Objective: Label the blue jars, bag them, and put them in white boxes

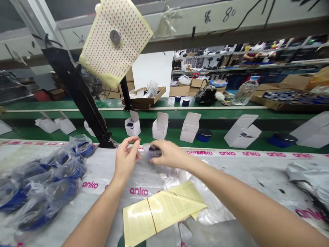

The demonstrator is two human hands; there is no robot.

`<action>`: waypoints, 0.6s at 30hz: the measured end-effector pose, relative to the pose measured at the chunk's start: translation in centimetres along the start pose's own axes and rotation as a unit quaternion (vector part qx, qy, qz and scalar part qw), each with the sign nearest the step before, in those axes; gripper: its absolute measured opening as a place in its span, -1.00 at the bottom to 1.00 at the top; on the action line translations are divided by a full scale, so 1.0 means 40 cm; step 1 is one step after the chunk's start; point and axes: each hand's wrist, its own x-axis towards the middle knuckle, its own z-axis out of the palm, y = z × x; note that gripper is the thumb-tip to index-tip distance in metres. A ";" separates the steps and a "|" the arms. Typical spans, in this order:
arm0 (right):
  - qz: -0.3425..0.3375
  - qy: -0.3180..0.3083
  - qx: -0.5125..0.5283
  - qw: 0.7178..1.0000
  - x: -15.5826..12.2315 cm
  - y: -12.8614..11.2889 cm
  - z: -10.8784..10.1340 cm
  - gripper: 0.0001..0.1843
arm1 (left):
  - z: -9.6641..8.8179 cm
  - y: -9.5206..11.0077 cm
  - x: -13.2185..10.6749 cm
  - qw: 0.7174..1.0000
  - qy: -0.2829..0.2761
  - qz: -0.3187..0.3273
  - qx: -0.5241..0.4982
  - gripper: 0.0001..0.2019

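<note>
Right hand (168, 154) clutching bagged item (153, 151), left hand (125, 158) half-open, plastic-covered bench (244, 171), green conveyor (146, 134)

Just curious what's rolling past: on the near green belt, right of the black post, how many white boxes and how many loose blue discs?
White boxes: 5
Blue discs: 2
Total: 7
</note>
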 end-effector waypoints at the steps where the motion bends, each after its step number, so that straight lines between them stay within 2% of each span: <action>1: 0.005 0.024 -0.011 1.000 0.026 0.008 -0.027 -0.54 | -0.001 -0.018 -0.001 1.000 0.015 -0.002 0.004 -0.71; 2: 0.014 0.056 -0.026 0.998 0.053 0.018 -0.052 -0.53 | -0.001 -0.037 -0.002 1.000 0.009 -0.009 0.014 -0.71; 4: 0.035 0.125 -0.068 0.989 0.106 0.039 -0.090 -0.47 | 0.006 -0.071 -0.007 0.998 -0.039 -0.022 0.037 -0.71; 6: 0.046 0.165 -0.112 0.979 0.147 0.058 -0.100 -0.42 | 0.017 -0.094 -0.013 0.994 -0.091 -0.026 0.051 -0.72; 11: 0.054 0.149 -0.199 0.967 0.196 0.091 -0.054 -0.56 | 0.027 -0.108 -0.026 0.986 -0.150 -0.017 0.065 -0.78; 15: 0.066 0.155 -0.244 0.955 0.207 0.102 -0.015 -0.59 | 0.021 -0.107 -0.022 0.982 -0.165 -0.021 0.089 -0.78; 18: 0.040 0.151 -0.277 0.948 0.197 0.104 0.019 -0.67 | 0.022 -0.115 -0.018 0.980 -0.175 -0.031 0.088 -0.76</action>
